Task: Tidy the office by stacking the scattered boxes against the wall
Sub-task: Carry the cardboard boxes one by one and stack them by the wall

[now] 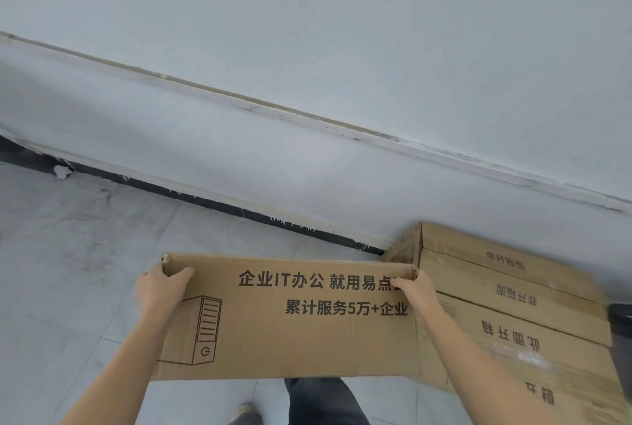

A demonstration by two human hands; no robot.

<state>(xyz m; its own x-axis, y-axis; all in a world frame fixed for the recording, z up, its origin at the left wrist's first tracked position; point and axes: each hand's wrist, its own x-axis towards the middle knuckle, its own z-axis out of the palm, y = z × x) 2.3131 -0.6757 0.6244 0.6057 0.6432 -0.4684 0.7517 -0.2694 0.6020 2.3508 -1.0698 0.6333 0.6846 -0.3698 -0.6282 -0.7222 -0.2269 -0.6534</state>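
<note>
Carton (pixel 290 329) (contents unseen) in left hand (pixel 160 291), right hand (pixel 415 291), beside stack (pixel 513 305).

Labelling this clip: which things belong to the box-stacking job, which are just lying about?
Job: brown cardboard box printed with a computer tower, gripped by left hand and right hand; stack of brown cardboard boxes by the white wall.
Lying about: small white scrap by the black skirting.

1. The flat brown cardboard box (pixel 290 332) I hold reads "企业IT办公 就用易点"; the end of the line is hidden under my right hand (pixel 415 289).
2. Beneath that line it reads "累计服务5万+企业".
3. The stacked brown cartons (pixel 506 291) beside it show "非开箱面" upside down twice, then, I think, "此面开箱".
</note>
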